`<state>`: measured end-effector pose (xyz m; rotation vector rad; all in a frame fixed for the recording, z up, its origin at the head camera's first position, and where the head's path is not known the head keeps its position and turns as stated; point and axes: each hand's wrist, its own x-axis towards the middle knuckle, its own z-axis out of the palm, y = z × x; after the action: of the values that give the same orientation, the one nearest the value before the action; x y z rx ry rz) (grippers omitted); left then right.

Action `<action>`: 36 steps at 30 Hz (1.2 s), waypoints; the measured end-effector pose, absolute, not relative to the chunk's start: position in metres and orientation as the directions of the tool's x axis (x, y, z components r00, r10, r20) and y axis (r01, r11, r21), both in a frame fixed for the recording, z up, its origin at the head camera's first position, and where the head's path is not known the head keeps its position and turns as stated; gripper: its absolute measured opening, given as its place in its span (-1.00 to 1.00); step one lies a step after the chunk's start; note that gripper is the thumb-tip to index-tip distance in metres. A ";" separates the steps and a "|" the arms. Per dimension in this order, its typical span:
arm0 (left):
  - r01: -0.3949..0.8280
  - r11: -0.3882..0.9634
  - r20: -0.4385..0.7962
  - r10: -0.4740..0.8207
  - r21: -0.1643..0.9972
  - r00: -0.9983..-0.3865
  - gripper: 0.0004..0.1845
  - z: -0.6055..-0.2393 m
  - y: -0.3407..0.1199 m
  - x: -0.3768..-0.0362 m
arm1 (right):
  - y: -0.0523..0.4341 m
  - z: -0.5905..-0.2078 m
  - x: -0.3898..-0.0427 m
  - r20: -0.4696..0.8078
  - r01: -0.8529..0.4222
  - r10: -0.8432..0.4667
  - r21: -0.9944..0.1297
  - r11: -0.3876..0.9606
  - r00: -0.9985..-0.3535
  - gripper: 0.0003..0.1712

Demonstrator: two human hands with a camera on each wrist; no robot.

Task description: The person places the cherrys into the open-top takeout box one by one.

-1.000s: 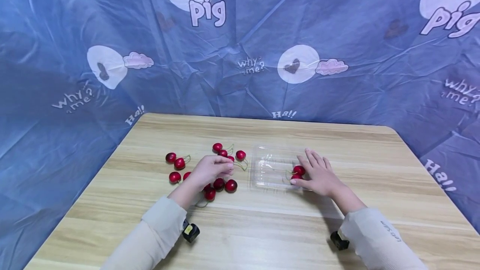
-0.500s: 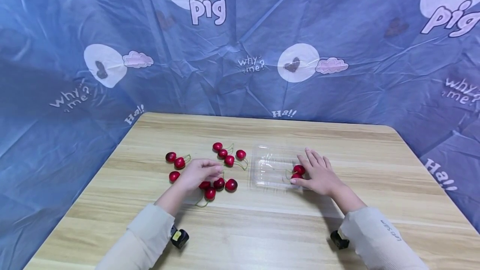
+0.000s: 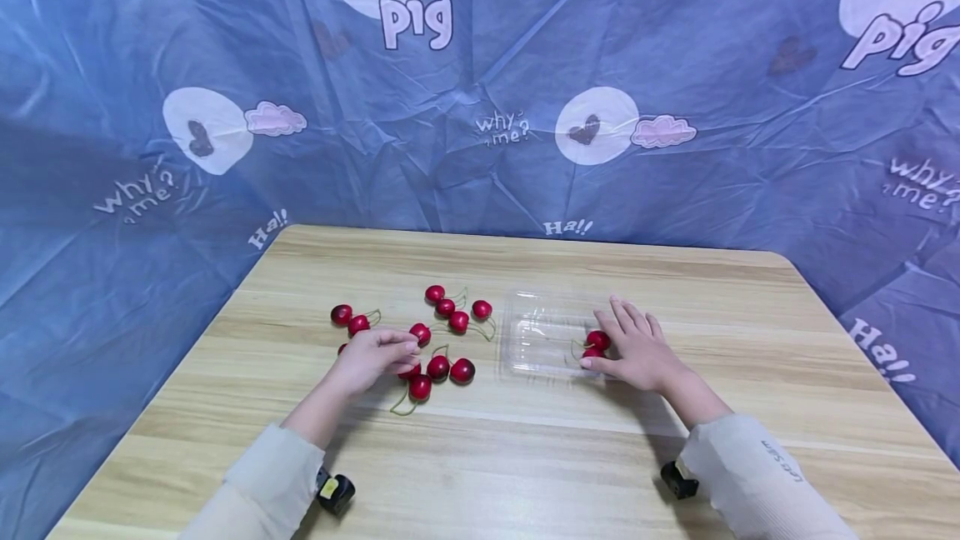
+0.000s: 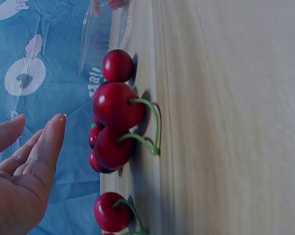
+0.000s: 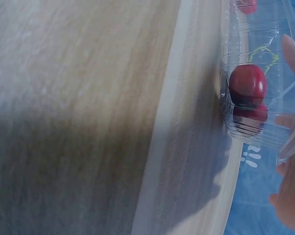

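Observation:
Several red cherries (image 3: 438, 367) with green stems lie loose on the wooden table (image 3: 525, 457), left of a clear plastic tray (image 3: 536, 336). Two cherries (image 3: 597, 342) sit in the tray's right end. My left hand (image 3: 397, 351) hovers over the loose pile, fingertips beside one cherry (image 3: 420, 333). In the left wrist view the left hand (image 4: 39, 152) has relaxed fingers holding nothing, just above the cherries (image 4: 118, 105). My right hand (image 3: 628, 344) rests flat on the tray's right end, thumb along its near edge. The right wrist view shows the two cherries (image 5: 247, 84) through the tray wall (image 5: 275, 44).
A blue printed cloth (image 3: 480, 107) hangs behind and around the table. Two more cherries (image 3: 350, 319) lie at the left of the pile. Bare wood stretches along the table's near side and far right.
My left hand has drawn back to the left, toward me, uncovering a cherry in the pile. The right hand and the tray have stayed put.

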<state>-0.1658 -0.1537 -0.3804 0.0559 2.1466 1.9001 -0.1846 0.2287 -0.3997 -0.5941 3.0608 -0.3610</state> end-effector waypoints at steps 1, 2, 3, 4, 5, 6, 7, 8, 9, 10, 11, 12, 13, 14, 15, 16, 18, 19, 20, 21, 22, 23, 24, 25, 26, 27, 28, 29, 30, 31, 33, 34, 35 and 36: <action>-0.152 0.136 -0.178 0.207 0.979 -0.962 -0.67 -0.381 -0.155 -0.165 | 0.229 -0.400 -0.184 0.041 -0.369 -0.370 -0.225 0.902 -0.928 -0.02; -0.152 0.135 -0.178 0.203 0.979 -0.963 -0.67 -0.381 -0.157 -0.165 | 0.229 -0.400 -0.185 0.041 -0.369 -0.369 -0.225 0.902 -0.928 -0.02; -0.155 0.131 -0.179 0.199 0.979 -0.963 -0.67 -0.381 -0.158 -0.164 | 0.229 -0.400 -0.184 0.042 -0.369 -0.369 -0.225 0.902 -0.928 -0.02; -0.158 0.131 -0.181 0.195 0.979 -0.964 -0.67 -0.381 -0.160 -0.163 | 0.229 -0.400 -0.184 0.041 -0.369 -0.370 -0.225 0.902 -0.928 -0.02; -0.159 0.133 -0.183 0.193 0.978 -0.964 -0.67 -0.381 -0.161 -0.163 | 0.229 -0.400 -0.184 0.040 -0.369 -0.370 -0.225 0.902 -0.928 -0.01; -0.160 0.131 -0.183 0.192 0.978 -0.964 -0.67 -0.382 -0.162 -0.162 | 0.229 -0.400 -0.184 0.039 -0.368 -0.369 -0.225 0.902 -0.928 -0.01; -0.163 0.131 -0.186 0.187 0.978 -0.965 -0.67 -0.382 -0.164 -0.162 | 0.229 -0.400 -0.184 0.037 -0.367 -0.369 -0.226 0.902 -0.929 -0.01; -0.166 0.135 -0.189 0.182 0.977 -0.965 -0.67 -0.382 -0.165 -0.161 | 0.229 -0.400 -0.184 0.036 -0.366 -0.368 -0.226 0.902 -0.929 -0.01; -0.169 0.140 -0.192 0.177 0.976 -0.965 -0.67 -0.382 -0.166 -0.160 | 0.229 -0.399 -0.184 0.036 -0.366 -0.367 -0.228 0.902 -0.929 -0.01; -0.170 0.150 -0.196 0.174 0.974 -0.965 -0.67 -0.383 -0.168 -0.160 | 0.229 -0.399 -0.184 0.035 -0.365 -0.367 -0.229 0.903 -0.930 -0.01; -0.171 0.159 -0.198 0.169 0.972 -0.965 -0.67 -0.383 -0.169 -0.159 | 0.229 -0.399 -0.184 0.035 -0.364 -0.367 -0.230 0.902 -0.930 -0.01; -0.172 0.167 -0.199 0.164 0.971 -0.966 -0.66 -0.383 -0.171 -0.159 | 0.229 -0.399 -0.184 0.035 -0.364 -0.366 -0.230 0.903 -0.930 -0.01; -0.174 0.174 -0.201 0.158 0.969 -0.967 -0.66 -0.383 -0.172 -0.158 | 0.229 -0.399 -0.184 0.035 -0.364 -0.366 -0.231 0.902 -0.930 -0.01; -0.173 0.182 -0.202 0.155 0.968 -0.967 -0.66 -0.384 -0.174 -0.158 | 0.229 -0.399 -0.184 0.037 -0.364 -0.366 -0.232 0.902 -0.930 -0.01; -0.174 0.186 -0.204 0.152 0.967 -0.967 -0.65 -0.384 -0.175 -0.158 | 0.229 -0.399 -0.183 0.037 -0.365 -0.367 -0.233 0.901 -0.930 -0.01; -0.176 0.189 -0.206 0.150 0.966 -0.967 -0.65 -0.384 -0.177 -0.157 | 0.229 -0.399 -0.183 0.038 -0.366 -0.367 -0.234 0.901 -0.929 -0.01; -0.183 0.182 -0.211 0.144 0.966 -0.967 -0.65 -0.385 -0.180 -0.157 | 0.229 -0.398 -0.183 0.039 -0.367 -0.368 -0.235 0.900 -0.929 -0.01; -0.190 0.179 -0.215 0.138 0.965 -0.967 -0.65 -0.386 -0.181 -0.156 | 0.229 -0.398 -0.183 0.040 -0.368 -0.369 -0.236 0.900 -0.929 -0.01; -0.195 0.178 -0.220 0.131 0.965 -0.967 -0.65 -0.386 -0.183 -0.156 | 0.229 -0.398 -0.183 0.039 -0.368 -0.369 -0.237 0.899 -0.928 -0.01; -0.202 0.175 -0.225 0.123 0.964 -0.966 -0.66 -0.386 -0.184 -0.156 | 0.229 -0.398 -0.183 0.039 -0.368 -0.370 -0.237 0.899 -0.928 -0.01; -0.208 0.177 -0.230 0.115 0.962 -0.966 -0.67 -0.386 -0.185 -0.156 | 0.229 -0.398 -0.183 0.039 -0.368 -0.370 -0.236 0.899 -0.928 -0.01; -0.213 0.180 -0.234 0.106 0.960 -0.966 -0.67 -0.387 -0.187 -0.155 | 0.228 -0.398 -0.183 0.039 -0.369 -0.371 -0.237 0.899 -0.928 -0.02; -0.218 0.184 -0.238 0.097 0.959 -0.966 -0.67 -0.387 -0.188 -0.155 | 0.228 -0.398 -0.183 0.039 -0.369 -0.371 -0.237 0.899 -0.928 -0.02; -0.226 0.190 -0.245 0.088 0.956 -0.965 -0.68 -0.387 -0.189 -0.155 | 0.229 -0.397 -0.183 0.039 -0.369 -0.371 -0.237 0.899 -0.928 -0.02; -0.231 0.198 -0.251 0.083 0.953 -0.964 -0.68 -0.387 -0.190 -0.155 | 0.229 -0.397 -0.183 0.038 -0.369 -0.371 -0.238 0.898 -0.928 -0.02; -0.237 0.208 -0.257 0.076 0.949 -0.963 -0.68 -0.387 -0.191 -0.154 | 0.228 -0.397 -0.183 0.039 -0.368 -0.370 -0.239 0.898 -0.928 -0.02; -0.241 0.215 -0.261 0.071 0.946 -0.963 -0.68 -0.387 -0.192 -0.154 | 0.228 -0.397 -0.183 0.039 -0.368 -0.370 -0.240 0.898 -0.928 -0.02; -0.245 0.224 -0.266 0.065 0.943 -0.962 -0.68 -0.387 -0.193 -0.154 | 0.228 -0.396 -0.183 0.039 -0.368 -0.370 -0.241 0.898 -0.928 -0.02; -0.252 0.230 -0.271 0.057 0.940 -0.961 -0.69 -0.387 -0.194 -0.154 | 0.228 -0.396 -0.183 0.039 -0.368 -0.370 -0.240 0.898 -0.928 -0.02; -0.253 0.236 -0.272 0.054 0.938 -0.961 -0.69 -0.388 -0.195 -0.153 | 0.228 -0.396 -0.182 0.040 -0.369 -0.371 -0.240 0.898 -0.928 -0.02; -0.250 0.235 -0.268 0.047 0.939 -0.962 -0.70 -0.388 -0.196 -0.153 | 0.228 -0.396 -0.182 0.039 -0.371 -0.372 -0.238 0.898 -0.927 -0.02; -0.251 0.233 -0.267 0.042 0.940 -0.963 -0.70 -0.388 -0.197 -0.152 | 0.228 -0.396 -0.182 0.039 -0.372 -0.373 -0.235 0.898 -0.927 -0.02; -0.249 0.232 -0.265 0.040 0.940 -0.963 -0.71 -0.388 -0.197 -0.152 | 0.228 -0.396 -0.182 0.039 -0.373 -0.374 -0.233 0.898 -0.926 -0.03; -0.246 0.230 -0.262 0.038 0.941 -0.964 -0.71 -0.389 -0.198 -0.151 | 0.228 -0.396 -0.182 0.039 -0.374 -0.375 -0.232 0.898 -0.926 -0.03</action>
<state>-0.1512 -0.1982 -0.3886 -0.1962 2.2729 1.8069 -0.1824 0.2278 -0.3960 -0.6026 3.0544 -0.3710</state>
